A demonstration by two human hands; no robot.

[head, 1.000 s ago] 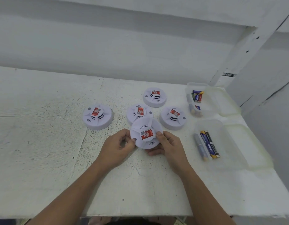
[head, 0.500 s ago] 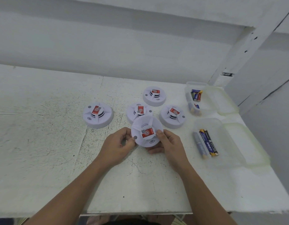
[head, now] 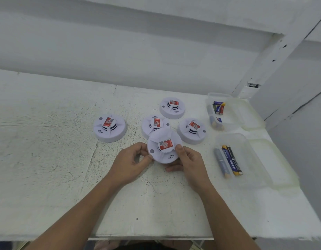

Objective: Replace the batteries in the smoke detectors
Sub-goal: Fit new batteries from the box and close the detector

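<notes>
I hold a round white smoke detector (head: 164, 146) with a red label, tilted up off the table. My left hand (head: 132, 162) grips its left rim and my right hand (head: 189, 162) grips its right rim, thumb near the label. Several more white detectors lie on the table behind it: one at the left (head: 110, 129), one in the middle (head: 153, 124), one at the back (head: 172, 107) and one to the right (head: 192, 129). A clear plastic box (head: 246, 159) at the right holds three batteries (head: 229, 162). A second clear box (head: 226, 121) behind it holds several batteries (head: 218, 107).
The white, scuffed table (head: 47, 159) ends at a front edge near the bottom of the view. A white wall runs behind it and a white post (head: 264, 65) stands at the back right. Box lids (head: 277, 159) lie open to the right.
The held detector has turned slightly in my hands, its red label now more level. Both hands keep their grip in about the same place.
</notes>
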